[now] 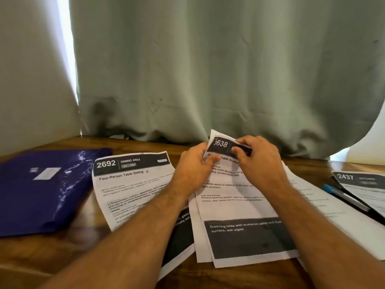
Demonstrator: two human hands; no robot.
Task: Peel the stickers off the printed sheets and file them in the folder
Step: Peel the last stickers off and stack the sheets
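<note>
Peeling at the top of sheet 3638 point(233, 184), lifted off the table point(125, 257): left hand point(195, 163) pinches the curled corner, right hand point(258, 157) pinches the dark header strip. Best done slowly, sheet kept taut. Folder point(41, 190) lies shut, far left.

At the centre of the frame both hands work at the top of a printed sheet point(239, 197) headed 3638. The left hand point(193, 165) pinches its upper left edge, and the right hand point(260, 161) pinches the dark header strip, which curls up off the wooden table point(87, 247). Left of it lies a sheet numbered 2692 point(129, 184), and further left a blue folder point(45, 188). At the right edge, pens point(343, 197) rest beside a sheet numbered 2437 point(362, 186). A green curtain point(208, 69) fills the upper frame.
</note>
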